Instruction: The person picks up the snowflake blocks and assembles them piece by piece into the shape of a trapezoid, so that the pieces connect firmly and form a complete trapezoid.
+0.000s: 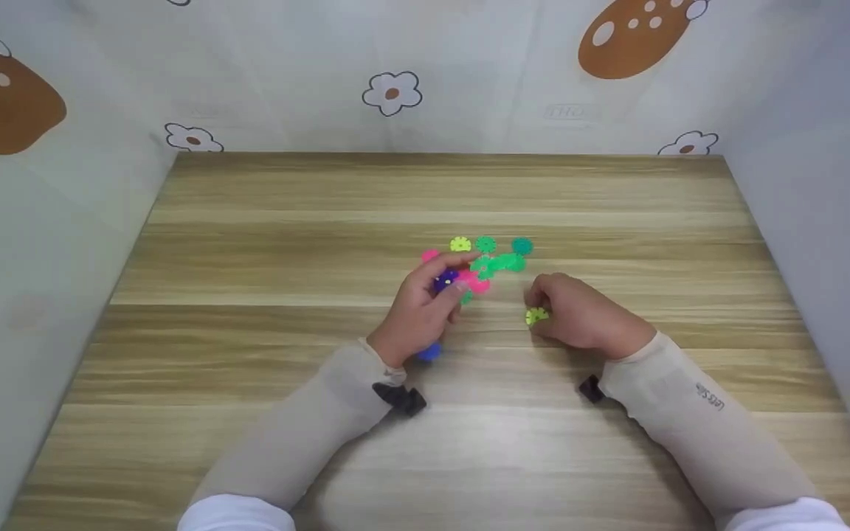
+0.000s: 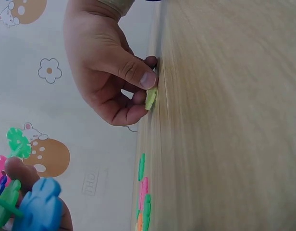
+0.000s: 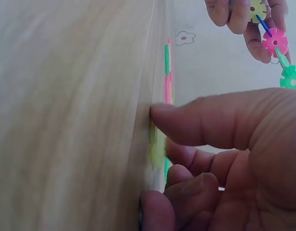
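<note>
My left hand (image 1: 421,302) grips a chain of joined plastic snowflake discs, with a dark blue piece (image 1: 446,280) and a pink disc (image 1: 478,282) showing by its fingers. In the left wrist view a light blue disc (image 2: 40,207) and a green disc (image 2: 7,204) stick out of that hand. The right wrist view shows the chain's pink disc (image 3: 275,42) and green end disc (image 3: 292,79). To the right, my right hand (image 1: 587,313) pinches a yellow snowflake disc (image 1: 536,316) at the table top. Its fingers partly cover that disc.
Loose discs lie on the wooden table (image 1: 248,339) just beyond the left hand: a yellow one (image 1: 460,244), a green one (image 1: 485,244) and a teal one (image 1: 522,245). Patterned white walls (image 1: 469,110) stand behind the table and along both sides.
</note>
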The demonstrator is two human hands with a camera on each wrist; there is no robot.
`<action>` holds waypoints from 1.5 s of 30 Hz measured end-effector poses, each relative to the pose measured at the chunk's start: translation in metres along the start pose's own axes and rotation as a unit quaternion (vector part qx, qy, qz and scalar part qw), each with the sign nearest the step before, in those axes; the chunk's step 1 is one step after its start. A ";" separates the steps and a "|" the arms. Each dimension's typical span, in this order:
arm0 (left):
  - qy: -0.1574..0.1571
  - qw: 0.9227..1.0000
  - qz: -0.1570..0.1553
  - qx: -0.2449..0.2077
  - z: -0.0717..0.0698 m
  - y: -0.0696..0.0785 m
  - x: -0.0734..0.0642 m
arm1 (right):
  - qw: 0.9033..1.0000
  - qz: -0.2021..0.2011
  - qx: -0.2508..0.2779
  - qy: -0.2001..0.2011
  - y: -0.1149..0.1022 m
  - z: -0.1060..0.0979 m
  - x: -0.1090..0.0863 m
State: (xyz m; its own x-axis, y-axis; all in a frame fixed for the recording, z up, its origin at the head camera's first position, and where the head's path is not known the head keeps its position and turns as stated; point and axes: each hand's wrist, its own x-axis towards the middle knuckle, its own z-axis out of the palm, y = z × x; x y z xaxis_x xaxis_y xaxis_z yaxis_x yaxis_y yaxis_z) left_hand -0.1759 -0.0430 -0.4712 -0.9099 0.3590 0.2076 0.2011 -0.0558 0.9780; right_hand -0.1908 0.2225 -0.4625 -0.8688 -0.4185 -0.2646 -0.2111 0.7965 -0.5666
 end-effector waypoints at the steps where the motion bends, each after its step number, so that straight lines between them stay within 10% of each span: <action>1: 0.000 1.000 0.001 -0.003 0.000 0.000 0.000 | 1.000 -0.002 0.002 0.000 0.000 0.000 0.000; 9: 0.005 1.000 -0.005 -0.011 0.000 -0.001 -0.001 | 0.984 -0.013 0.157 0.085 -0.002 0.000 0.003; 17: -0.001 1.000 0.003 -0.009 0.000 -0.001 -0.001 | 0.865 -0.074 0.443 0.226 -0.014 -0.003 -0.002; 20: -0.009 1.000 0.013 -0.004 0.000 -0.001 0.000 | 0.838 -0.099 0.479 0.240 -0.019 -0.002 -0.004; 45: -0.053 0.998 0.019 -0.003 0.001 -0.001 0.000 | 0.823 -0.157 0.485 0.249 -0.027 0.002 -0.009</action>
State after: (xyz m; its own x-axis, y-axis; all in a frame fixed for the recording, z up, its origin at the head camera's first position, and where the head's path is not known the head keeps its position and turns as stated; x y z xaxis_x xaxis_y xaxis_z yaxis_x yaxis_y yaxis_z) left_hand -0.1760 -0.0419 -0.4718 -0.8580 0.4532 0.2420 0.2324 -0.0778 0.9695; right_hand -0.1762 0.2042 -0.4462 -0.9668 -0.1135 0.2289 -0.2124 -0.1411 -0.9669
